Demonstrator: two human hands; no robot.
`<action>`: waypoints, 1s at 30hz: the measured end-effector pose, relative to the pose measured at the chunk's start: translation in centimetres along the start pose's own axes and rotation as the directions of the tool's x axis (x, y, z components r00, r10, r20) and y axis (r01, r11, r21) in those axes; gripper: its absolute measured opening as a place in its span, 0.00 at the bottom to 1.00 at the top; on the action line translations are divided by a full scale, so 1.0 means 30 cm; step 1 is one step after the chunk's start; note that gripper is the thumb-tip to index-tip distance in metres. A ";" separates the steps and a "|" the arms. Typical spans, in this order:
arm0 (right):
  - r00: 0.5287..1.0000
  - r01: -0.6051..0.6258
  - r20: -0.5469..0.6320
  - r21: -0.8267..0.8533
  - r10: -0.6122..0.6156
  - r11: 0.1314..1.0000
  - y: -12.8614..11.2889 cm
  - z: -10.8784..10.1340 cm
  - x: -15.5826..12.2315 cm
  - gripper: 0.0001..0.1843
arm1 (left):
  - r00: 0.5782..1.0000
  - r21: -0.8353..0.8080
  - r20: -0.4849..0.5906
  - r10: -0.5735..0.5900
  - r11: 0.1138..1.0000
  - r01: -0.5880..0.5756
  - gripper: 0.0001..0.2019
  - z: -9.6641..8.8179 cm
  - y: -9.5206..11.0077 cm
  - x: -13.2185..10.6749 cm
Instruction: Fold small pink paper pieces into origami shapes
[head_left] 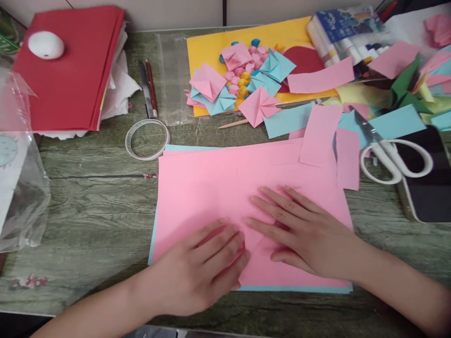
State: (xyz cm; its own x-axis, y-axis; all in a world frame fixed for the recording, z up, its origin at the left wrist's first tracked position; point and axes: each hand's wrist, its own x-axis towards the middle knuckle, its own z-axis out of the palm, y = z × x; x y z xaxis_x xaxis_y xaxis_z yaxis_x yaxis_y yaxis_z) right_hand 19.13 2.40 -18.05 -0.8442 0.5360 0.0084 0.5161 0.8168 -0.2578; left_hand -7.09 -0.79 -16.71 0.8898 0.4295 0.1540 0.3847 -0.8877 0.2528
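A stack of pink paper sheets (197,188) lies before me, with light blue paper (152,241) showing at its edges. My left hand (207,267) rests over its lower middle, fingers bent and drawn together, the thumb mostly hidden beneath. What these fingers hold is hidden; any pink piece there blends with the sheets. My right hand (299,230) lies palm down on the pink paper just to the right, its fingers spread and stretched out. A loose pink strip (321,134) overlaps the top right corner of the stack.
White-handled scissors (385,155) lie partly over a black phone (428,188) at right. Folded pink and blue paper pieces (259,105) sit on and beside yellow paper (207,44). A tape roll (147,139), red folders (70,89) and a plastic bag (31,206) are leftward.
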 end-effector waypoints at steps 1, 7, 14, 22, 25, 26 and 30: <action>1.000 -0.003 0.003 0.003 0.003 1.000 0.001 0.001 0.000 0.30 | 1.000 -0.002 0.002 0.005 1.000 -0.005 0.19 0.001 0.001 -0.001; 1.000 -0.031 0.003 0.021 0.031 0.999 -0.002 0.004 0.002 0.32 | 1.000 -0.026 0.010 -0.008 1.000 0.008 0.19 0.000 -0.002 0.003; 0.999 -0.038 -0.002 0.049 0.038 0.998 -0.002 0.006 0.003 0.32 | 1.000 -0.055 -0.007 -0.030 0.998 0.030 0.18 0.001 -0.005 0.010; 0.999 -0.036 -0.004 -0.001 0.036 0.999 -0.001 0.011 0.006 0.33 | 0.998 -0.076 0.056 -0.026 0.997 0.030 0.20 0.003 -0.008 0.008; 0.999 -0.033 0.002 -0.006 0.033 0.999 -0.001 0.010 0.006 0.33 | 0.998 -0.097 0.051 -0.024 0.995 0.029 0.21 0.004 -0.015 0.010; 0.999 -0.032 0.004 -0.005 0.032 0.999 -0.001 0.010 0.006 0.33 | 0.999 -0.109 0.041 -0.027 0.993 0.032 0.21 0.005 -0.017 0.012; 0.999 -0.033 0.001 -0.005 0.033 0.999 0.001 0.012 0.006 0.34 | 0.989 -0.152 -0.055 -0.139 0.980 0.129 0.14 0.013 -0.024 0.027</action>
State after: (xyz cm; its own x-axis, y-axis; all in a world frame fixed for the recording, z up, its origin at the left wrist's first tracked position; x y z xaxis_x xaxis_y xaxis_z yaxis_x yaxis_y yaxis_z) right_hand 18.94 2.45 -18.40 -0.8266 0.5628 -0.0013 0.5448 0.7995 -0.2529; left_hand -6.55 0.14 -17.16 0.8129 0.5571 0.1699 0.4548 -0.7893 0.4125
